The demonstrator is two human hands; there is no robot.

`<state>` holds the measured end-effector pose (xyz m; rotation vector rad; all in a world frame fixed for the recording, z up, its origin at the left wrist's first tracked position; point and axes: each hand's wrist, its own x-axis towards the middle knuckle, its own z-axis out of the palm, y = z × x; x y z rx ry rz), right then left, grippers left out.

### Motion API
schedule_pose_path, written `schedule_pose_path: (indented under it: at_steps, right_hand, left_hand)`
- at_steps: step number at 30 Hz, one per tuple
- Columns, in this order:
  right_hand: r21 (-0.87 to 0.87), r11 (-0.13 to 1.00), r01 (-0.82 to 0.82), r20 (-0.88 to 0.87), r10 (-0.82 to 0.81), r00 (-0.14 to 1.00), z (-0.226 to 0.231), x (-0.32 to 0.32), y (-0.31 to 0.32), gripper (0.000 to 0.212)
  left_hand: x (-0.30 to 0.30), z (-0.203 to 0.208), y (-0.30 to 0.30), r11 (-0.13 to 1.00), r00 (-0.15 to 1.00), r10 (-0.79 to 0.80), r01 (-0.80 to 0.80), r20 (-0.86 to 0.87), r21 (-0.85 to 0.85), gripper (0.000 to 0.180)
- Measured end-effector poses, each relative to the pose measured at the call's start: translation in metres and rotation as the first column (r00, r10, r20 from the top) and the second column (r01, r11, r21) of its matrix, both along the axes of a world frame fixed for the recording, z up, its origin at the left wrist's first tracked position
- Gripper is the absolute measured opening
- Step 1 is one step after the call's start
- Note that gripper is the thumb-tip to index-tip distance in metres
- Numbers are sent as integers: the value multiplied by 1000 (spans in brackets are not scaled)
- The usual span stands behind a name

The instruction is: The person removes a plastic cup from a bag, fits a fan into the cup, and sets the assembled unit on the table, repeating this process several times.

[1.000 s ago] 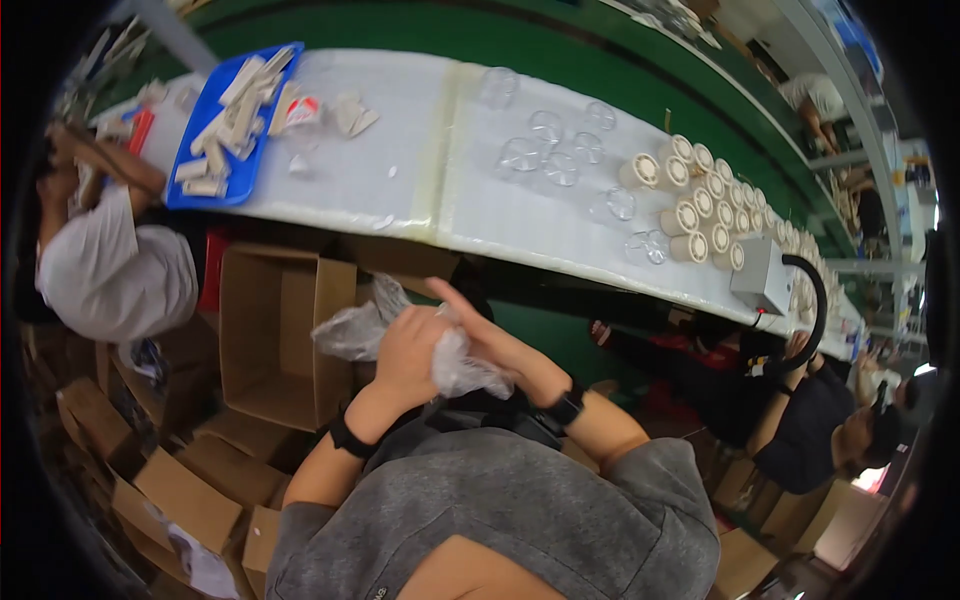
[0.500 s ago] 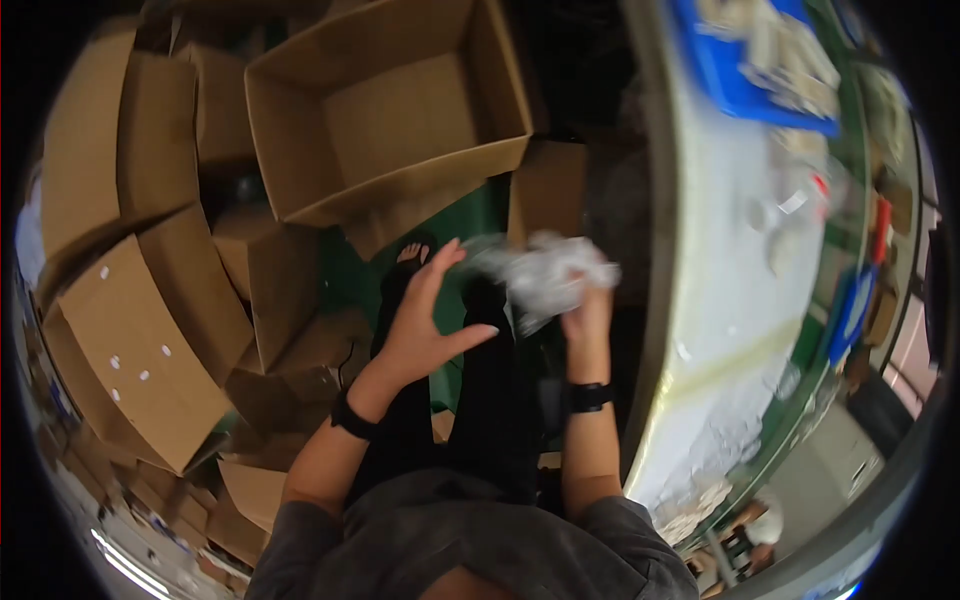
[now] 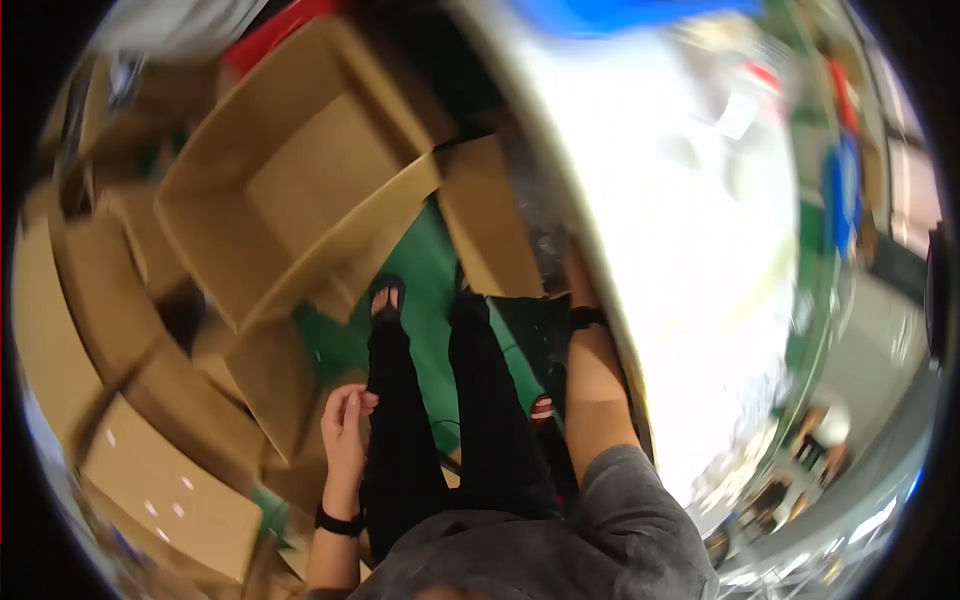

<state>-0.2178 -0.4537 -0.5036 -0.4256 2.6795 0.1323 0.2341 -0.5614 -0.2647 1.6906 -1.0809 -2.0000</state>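
The left hand (image 3: 345,418) is half-spread, fingers loosely curled, seemingly empty. The right hand (image 3: 580,278) is beneath the counter's (image 3: 690,330) near edge, its grip too shadowed to tell — that close edge could scrape the forearm (image 3: 600,395). Beyond, under the edge, clear plastic (image 3: 540,205) looks crinkled, blurred — the carton flap (image 3: 488,222) beside it could snag it.
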Motion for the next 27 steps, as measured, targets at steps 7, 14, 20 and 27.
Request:
schedule_pose_path:
  at_steps: [7,14,20,27]
  right_hand:
    - [-586,806,-77,-130,0,991,135,160,-4,33]
    - [-721,687,-97,283,419,863,302,284,133,30]
    - [-835,309,456,185,-623,760,353,342,311,22]
    - [-862,-329,387,483,-764,427,367,372,435,15]
  left_hand:
    - [-34,72,-47,846,932,-363,336,14,-415,19]
    - [-149,176,28,347,410,-911,704,-45,-620,19]
    - [-258,235,229,-420,-21,-898,332,439,-845,40]
    - [-351,190,416,-900,175,-417,55,892,-432,60]
